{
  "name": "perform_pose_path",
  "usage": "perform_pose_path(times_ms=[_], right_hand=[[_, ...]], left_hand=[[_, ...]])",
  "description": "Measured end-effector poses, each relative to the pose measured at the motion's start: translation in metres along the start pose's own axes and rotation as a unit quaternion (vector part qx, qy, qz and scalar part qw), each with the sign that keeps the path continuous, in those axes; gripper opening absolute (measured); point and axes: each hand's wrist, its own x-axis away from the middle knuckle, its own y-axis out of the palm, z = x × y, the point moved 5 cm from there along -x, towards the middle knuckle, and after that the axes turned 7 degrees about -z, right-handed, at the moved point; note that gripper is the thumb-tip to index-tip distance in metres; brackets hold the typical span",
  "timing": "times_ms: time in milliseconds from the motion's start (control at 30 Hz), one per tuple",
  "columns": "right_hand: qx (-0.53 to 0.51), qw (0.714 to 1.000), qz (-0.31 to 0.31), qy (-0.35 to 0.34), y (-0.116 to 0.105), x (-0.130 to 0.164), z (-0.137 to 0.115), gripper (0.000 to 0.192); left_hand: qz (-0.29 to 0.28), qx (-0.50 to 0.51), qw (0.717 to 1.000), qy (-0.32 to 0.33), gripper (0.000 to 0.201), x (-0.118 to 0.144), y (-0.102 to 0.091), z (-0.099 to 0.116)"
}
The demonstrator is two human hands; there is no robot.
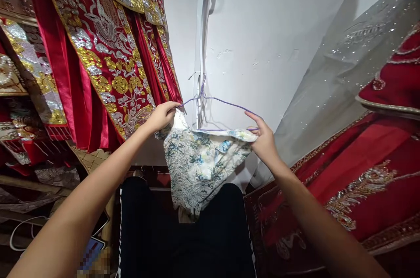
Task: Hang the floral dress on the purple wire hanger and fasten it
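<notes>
gripping purple hanger [216, 100] ends, left hand [163, 116], right hand [264, 140], white wall [262, 28], red robes [98, 50]

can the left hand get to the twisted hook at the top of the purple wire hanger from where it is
Probably yes. The left hand already grips one end of the thin purple wire hanger, and its twisted hook stands free against the white wall, with nothing between. The floral patterned cloth hangs lower down.

Red robes [108, 50] with gold and silver embroidery hung left of the white wall [262, 28]. Right of that wall draped a sheer sequined veil [344, 63] over another red embroidered gown [377, 173]. A white cable [19, 230] lay low, far left of the wall.
</notes>
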Motion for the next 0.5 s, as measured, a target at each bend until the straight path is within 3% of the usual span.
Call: perform_pose_path(times_ms=[100,167,233,333,400,500], right_hand=[[0.036,0.994,0.099,-0.017,-0.024,0.009,-0.006,0.069],[0.047,0.993,0.109,-0.003,-0.035,0.010,-0.005,0.063],[0.041,0.997,0.041,0.042,-0.041,0.003,-0.002,0.045],[-0.042,0.986,-0.110,0.118,-0.043,-0.012,0.003,0.019],[-0.123,0.968,-0.158,0.151,-0.038,-0.023,0.003,0.020],[-0.233,0.948,-0.153,0.153,-0.015,-0.035,-0.001,0.034]], left_hand=[[-0.010,-0.023,1.000,0.011,0.032,-0.002,-0.004,0.002],[0.001,-0.032,0.999,0.011,0.030,-0.003,-0.006,0.003],[0.016,-0.036,0.999,0.009,0.027,-0.003,-0.007,0.003],[0.039,-0.037,0.998,-0.033,0.022,0.004,-0.011,-0.003],[0.054,-0.013,0.995,-0.086,0.025,0.010,-0.014,-0.011],[0.107,0.041,0.982,-0.151,0.030,0.016,-0.016,-0.020]])
